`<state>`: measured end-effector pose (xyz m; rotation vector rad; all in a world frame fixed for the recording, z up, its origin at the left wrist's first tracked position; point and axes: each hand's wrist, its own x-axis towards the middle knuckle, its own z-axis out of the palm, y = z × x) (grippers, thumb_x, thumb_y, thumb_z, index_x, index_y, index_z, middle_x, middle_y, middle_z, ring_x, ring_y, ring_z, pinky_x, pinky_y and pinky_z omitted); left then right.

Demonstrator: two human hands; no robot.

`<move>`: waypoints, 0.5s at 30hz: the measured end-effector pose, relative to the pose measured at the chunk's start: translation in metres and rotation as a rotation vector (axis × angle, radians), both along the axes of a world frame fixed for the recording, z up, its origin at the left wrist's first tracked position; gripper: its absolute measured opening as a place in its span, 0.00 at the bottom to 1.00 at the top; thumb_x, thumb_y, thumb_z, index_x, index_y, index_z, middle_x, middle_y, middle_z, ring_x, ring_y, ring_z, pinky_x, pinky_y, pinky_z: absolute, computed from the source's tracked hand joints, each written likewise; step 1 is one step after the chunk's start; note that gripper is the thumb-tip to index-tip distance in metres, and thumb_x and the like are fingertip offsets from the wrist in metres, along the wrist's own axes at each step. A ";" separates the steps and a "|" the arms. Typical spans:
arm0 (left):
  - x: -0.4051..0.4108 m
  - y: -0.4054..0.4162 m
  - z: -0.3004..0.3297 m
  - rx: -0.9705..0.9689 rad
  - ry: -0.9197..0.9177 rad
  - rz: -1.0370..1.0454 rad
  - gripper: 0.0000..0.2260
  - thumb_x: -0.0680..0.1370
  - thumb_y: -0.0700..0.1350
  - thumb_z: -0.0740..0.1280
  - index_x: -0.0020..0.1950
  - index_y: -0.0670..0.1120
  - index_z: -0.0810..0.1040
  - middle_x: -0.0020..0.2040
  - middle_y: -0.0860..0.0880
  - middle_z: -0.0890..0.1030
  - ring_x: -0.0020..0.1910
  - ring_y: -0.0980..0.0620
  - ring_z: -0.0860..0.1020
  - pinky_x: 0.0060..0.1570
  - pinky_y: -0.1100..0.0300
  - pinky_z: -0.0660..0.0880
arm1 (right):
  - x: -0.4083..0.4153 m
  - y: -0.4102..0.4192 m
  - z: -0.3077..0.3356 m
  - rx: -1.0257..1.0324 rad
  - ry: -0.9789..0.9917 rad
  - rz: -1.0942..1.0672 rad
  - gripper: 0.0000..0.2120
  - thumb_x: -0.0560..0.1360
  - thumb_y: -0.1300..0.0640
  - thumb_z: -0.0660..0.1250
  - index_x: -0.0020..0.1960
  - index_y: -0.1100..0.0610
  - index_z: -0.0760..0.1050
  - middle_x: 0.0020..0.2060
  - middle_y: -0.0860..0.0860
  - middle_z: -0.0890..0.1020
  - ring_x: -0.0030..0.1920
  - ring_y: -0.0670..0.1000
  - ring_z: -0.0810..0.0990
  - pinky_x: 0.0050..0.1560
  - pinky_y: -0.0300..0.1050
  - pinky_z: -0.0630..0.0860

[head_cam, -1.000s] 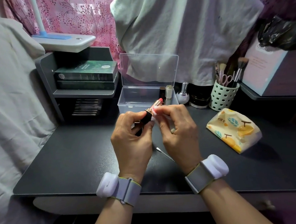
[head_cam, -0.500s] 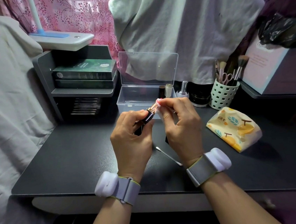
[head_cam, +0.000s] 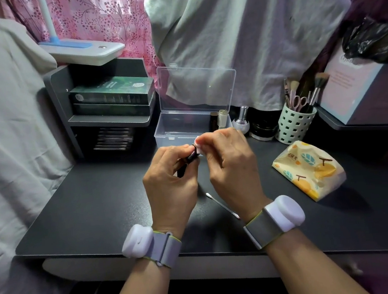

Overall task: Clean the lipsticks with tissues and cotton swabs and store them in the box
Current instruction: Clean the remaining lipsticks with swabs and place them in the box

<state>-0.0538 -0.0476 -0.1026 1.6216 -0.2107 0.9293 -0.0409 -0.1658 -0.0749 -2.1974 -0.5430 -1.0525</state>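
Desk (head_cam: 86, 206): dark top, pale sheets hung behind and to the left, pink curtain at the back.
Left hand (head_cam: 170, 185): curled round a dark lipstick (head_cam: 192, 156), tube tilted up toward the right.
Right hand (head_cam: 230, 164): fingertips pinched on a small white tissue (head_cam: 200, 146), pressed over the lipstick's upper end; tip itself hidden.
Grip: both hands closed tight, meeting above the desk's middle, knuckles nearly touching.
Box (head_cam: 181, 129): clear, lid up, just beyond the grip; two tubes upright in its right end, rest of it bare.
Swab (head_cam: 220, 204): flat on the desk below the grip, between the wrists, partly hidden by the right one.
Tissue pack (head_cam: 308, 170): right of the grip, near, printed with leaves.
Brush cup (head_cam: 294, 122): farther right and back, holding brushes and scissors.
Bottle (head_cam: 243, 120): just right of the box, beyond the right hand.
Shelf (head_cam: 109, 103): left and back of the grip, green boxes stacked on it, lamp base on top.
Wristbands: grey strap with white puck on each wrist.
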 end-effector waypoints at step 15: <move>0.002 -0.004 0.000 0.022 0.001 0.024 0.15 0.71 0.31 0.75 0.49 0.51 0.83 0.46 0.53 0.82 0.47 0.50 0.83 0.50 0.46 0.82 | 0.013 0.006 0.010 -0.066 0.061 -0.032 0.05 0.78 0.59 0.65 0.47 0.56 0.80 0.44 0.52 0.79 0.47 0.56 0.76 0.51 0.46 0.70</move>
